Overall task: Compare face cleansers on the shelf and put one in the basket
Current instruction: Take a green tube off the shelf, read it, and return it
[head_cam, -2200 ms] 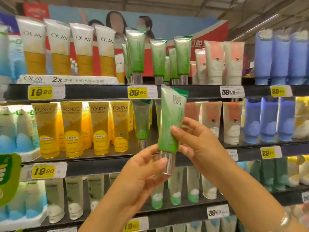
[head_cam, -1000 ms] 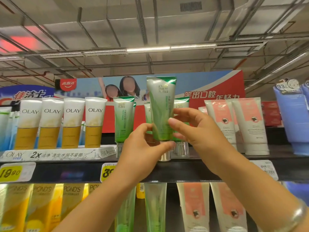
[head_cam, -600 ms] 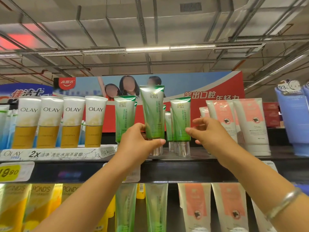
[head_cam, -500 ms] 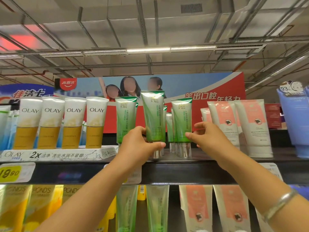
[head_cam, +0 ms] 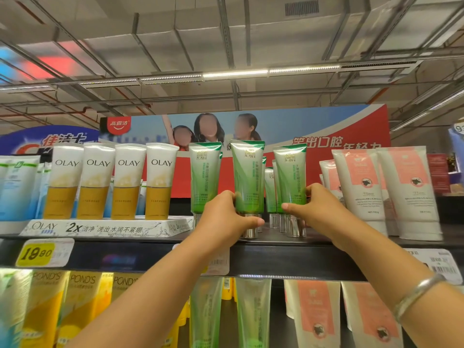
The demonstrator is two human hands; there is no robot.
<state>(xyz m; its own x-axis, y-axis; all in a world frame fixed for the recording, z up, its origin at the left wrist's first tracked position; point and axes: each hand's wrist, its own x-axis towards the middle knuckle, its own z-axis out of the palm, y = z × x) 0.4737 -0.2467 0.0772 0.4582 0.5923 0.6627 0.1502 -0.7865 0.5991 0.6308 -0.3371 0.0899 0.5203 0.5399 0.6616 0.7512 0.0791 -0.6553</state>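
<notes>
The left hand [head_cam: 226, 217] grips the middle green cleanser tube [head_cam: 248, 177] near its silver cap, which stands upright on the top shelf [head_cam: 288, 257]. At the tube's 3 o'clock, the right hand [head_cam: 316, 209] curls round a second green tube [head_cam: 291, 179]. Four Olay tubes [head_cam: 113, 182] stand at 9 o'clock, pink-labelled tubes [head_cam: 381, 187] at 3 o'clock.

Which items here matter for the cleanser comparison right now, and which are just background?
In play:
- middle green tube, gripped by the left hand
- right green tube, held by the right hand
- top shelf

Background:
- Olay tubes
- pink-and-white tubes
- Pond's tubes
- yellow price tag
- toothpaste banner
</notes>
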